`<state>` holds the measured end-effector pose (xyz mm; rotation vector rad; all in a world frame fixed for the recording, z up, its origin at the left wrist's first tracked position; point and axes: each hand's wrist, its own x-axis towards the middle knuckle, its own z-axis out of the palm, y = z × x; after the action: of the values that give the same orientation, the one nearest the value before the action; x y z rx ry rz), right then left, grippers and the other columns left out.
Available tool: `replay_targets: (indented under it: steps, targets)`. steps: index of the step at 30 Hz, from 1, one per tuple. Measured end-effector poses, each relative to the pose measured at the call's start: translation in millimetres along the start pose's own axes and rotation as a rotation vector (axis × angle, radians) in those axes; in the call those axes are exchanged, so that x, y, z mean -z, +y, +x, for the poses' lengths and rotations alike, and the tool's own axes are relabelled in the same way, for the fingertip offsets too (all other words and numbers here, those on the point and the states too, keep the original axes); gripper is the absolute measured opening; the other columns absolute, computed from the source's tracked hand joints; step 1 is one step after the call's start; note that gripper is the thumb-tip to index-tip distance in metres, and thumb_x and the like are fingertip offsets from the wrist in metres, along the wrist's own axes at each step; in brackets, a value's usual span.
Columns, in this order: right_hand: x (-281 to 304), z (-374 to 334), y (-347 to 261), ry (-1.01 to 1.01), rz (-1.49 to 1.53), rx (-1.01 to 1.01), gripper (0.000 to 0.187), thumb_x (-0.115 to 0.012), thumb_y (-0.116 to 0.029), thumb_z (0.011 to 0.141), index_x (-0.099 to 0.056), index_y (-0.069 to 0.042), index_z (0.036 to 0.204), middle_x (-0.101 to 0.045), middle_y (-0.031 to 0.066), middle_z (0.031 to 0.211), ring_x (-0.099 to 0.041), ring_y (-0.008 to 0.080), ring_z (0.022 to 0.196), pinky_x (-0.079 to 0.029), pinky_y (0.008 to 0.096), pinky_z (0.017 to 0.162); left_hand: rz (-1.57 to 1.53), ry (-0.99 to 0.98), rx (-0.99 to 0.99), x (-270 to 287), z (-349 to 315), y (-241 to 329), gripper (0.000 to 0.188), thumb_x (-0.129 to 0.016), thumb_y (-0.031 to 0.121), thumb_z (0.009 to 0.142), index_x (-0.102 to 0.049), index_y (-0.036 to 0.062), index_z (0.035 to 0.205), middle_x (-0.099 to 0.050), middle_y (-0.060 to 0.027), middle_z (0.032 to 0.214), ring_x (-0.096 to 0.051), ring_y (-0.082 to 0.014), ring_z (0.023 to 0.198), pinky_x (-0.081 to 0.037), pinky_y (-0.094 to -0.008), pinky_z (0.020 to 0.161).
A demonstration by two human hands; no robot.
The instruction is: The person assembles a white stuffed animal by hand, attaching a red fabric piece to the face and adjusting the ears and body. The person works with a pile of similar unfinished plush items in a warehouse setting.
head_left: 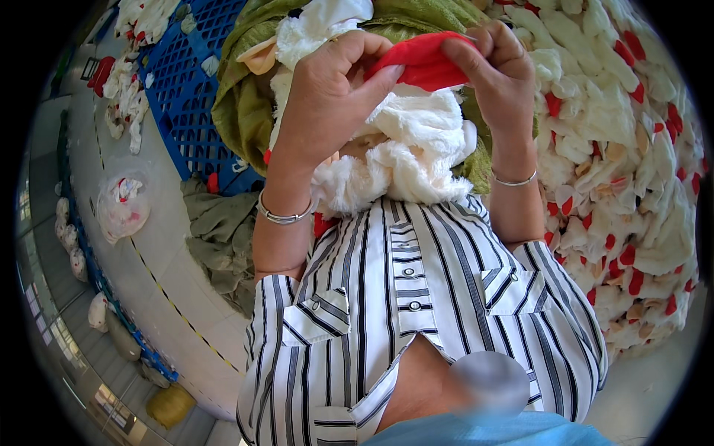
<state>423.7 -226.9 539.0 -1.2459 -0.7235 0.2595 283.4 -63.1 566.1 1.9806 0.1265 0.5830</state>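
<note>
A small red fabric piece [424,65] is stretched between my two hands at the top of the view. My left hand [338,93] pinches its left end between thumb and fingers. Its right end is pinched by my right hand [500,70], with the thumb laid across the cloth. Below them, white plush pieces [420,134] are bunched against my striped shirt, some with peach-coloured fabric parts. Another white plush piece [320,30] lies just beyond my left hand. The fingertips behind the red cloth are partly hidden.
A large heap of white plush pieces with red parts [610,171] fills the right side. Around the bunch in front of me is a green sack [238,111]. Leftward are a blue plastic lattice [186,89], crumpled olive cloth [219,238] and a see-through bag [123,208] on the floor.
</note>
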Motion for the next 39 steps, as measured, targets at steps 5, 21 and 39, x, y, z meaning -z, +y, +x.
replay_targets:
  steps: [5, 21, 39]
  targets:
    - [-10.6, -11.5, -4.2, 0.063, 0.068, 0.189, 0.029, -0.072, -0.003, 0.087, -0.047, -0.006, 0.072, -0.050, -0.0052, 0.068, -0.040, 0.0016, 0.060, -0.033, 0.0187, 0.050, -0.096, 0.139, 0.023, -0.6, 0.3, -1.7, 0.015, -0.073, 0.003, 0.084, -0.065, 0.0042, 0.097, -0.063, 0.0058, 0.082, -0.053, -0.0023, 0.075, -0.046, -0.0200, 0.071]
    - [-38.5, -18.6, 0.7, -0.099, 0.088, -0.066, 0.019, -0.060, -0.013, 0.096, -0.065, 0.001, 0.107, -0.062, -0.0027, 0.084, -0.052, 0.0021, 0.072, -0.042, 0.0192, 0.061, -0.285, 0.074, -0.036, -18.3, 6.3, -11.3, 0.019, -0.065, 0.002, 0.089, -0.064, -0.0023, 0.107, -0.061, -0.0037, 0.094, -0.062, -0.0085, 0.075, -0.052, -0.0207, 0.068]
    - [-44.8, -10.9, 9.9, 0.049, -0.020, 0.034, 0.009, -0.064, -0.005, 0.090, -0.063, 0.002, 0.097, -0.061, -0.0052, 0.079, -0.053, 0.0005, 0.070, -0.042, 0.0181, 0.059, -0.268, 0.142, -0.024, -31.4, 0.8, -7.9, 0.010, -0.066, 0.003, 0.090, -0.064, -0.0002, 0.099, -0.067, -0.0046, 0.086, -0.063, -0.0083, 0.071, -0.052, -0.0224, 0.063]
